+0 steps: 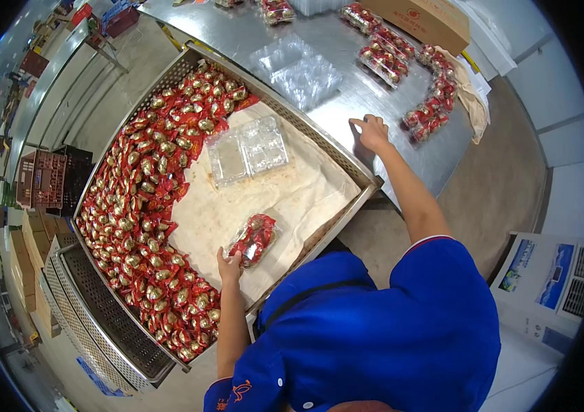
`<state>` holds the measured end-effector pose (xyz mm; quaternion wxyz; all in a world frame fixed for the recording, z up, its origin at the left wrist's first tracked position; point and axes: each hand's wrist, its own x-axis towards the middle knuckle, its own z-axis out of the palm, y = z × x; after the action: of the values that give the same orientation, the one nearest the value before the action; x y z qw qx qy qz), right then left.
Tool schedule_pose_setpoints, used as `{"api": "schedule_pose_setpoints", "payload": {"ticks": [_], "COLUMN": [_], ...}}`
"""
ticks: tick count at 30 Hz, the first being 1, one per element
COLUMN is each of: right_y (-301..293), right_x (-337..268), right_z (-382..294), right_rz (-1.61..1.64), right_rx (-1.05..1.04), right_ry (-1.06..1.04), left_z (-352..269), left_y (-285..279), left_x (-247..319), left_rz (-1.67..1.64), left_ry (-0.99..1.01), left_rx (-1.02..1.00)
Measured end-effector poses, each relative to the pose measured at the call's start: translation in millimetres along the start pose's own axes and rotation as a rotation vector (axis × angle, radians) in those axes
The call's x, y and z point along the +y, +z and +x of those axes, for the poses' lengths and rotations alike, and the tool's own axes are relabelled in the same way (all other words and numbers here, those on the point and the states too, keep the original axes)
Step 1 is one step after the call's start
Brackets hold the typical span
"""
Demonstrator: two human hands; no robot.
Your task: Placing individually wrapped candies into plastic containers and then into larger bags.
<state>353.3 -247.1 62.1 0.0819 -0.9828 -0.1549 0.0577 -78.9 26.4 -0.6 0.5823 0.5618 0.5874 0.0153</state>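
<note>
My left hand [230, 263] is at the lower edge of a filled clear plastic pack [256, 239] of red-and-gold wrapped pieces, which lies on the cream cloth [302, 177] in a perforated metal tray. Its fingers touch the pack; whether they grip it is hard to tell. Above the cloth's middle lies an open clear plastic clamshell [248, 149] with moulded cells. Loose wrapped pieces [147, 180] fill the tray's left side. My right hand [371, 133] is over the steel table beside the tray, fingers apart, holding nothing.
Clear plastic clamshells [302, 72] lie on the steel table [343, 110]. Filled packs [384, 62] and a curved row of them [433, 103] are at its right, near a cardboard box [420, 20] and a cloth [469, 98]. Perforated trays [111, 309] and crates [42, 177] stand at left.
</note>
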Motion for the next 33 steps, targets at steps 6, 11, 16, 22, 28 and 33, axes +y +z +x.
{"api": "schedule_pose_setpoints", "payload": {"ticks": [6, 11, 16, 22, 28, 33], "right_y": [-8.1, 19.5, 68.8, 128.9, 150.2, 129.3], "right_x": [-22.2, -142.4, -227.0, -252.8, -243.7, -241.6], "right_z": [-3.5, -64.8, -127.9, -145.8, -153.6, -153.5], "right_rz": [0.050, 0.926, 0.561, 0.351, 0.501, 0.738], "right_rx": [0.216, -0.102, -0.666, -0.852, -0.676, -0.797], "right_ry": [-0.128, -0.444, -0.608, -0.544, -0.107, -0.065], "left_z": [7.7, 31.4, -10.2, -6.4, -14.7, -0.9], "left_y": [-2.6, -5.1, -0.7, -3.2, 2.3, -0.7], "left_x": [-19.3, -66.6, -9.6, -28.1, -6.8, -12.5], "left_rz": [-0.061, 0.022, -0.101, -0.241, -0.363, -0.425], "left_ry": [0.026, 0.012, -0.264, -0.293, -0.253, -0.224], "left_rx": [-0.043, 0.094, -0.029, -0.153, -0.187, -0.214]}}
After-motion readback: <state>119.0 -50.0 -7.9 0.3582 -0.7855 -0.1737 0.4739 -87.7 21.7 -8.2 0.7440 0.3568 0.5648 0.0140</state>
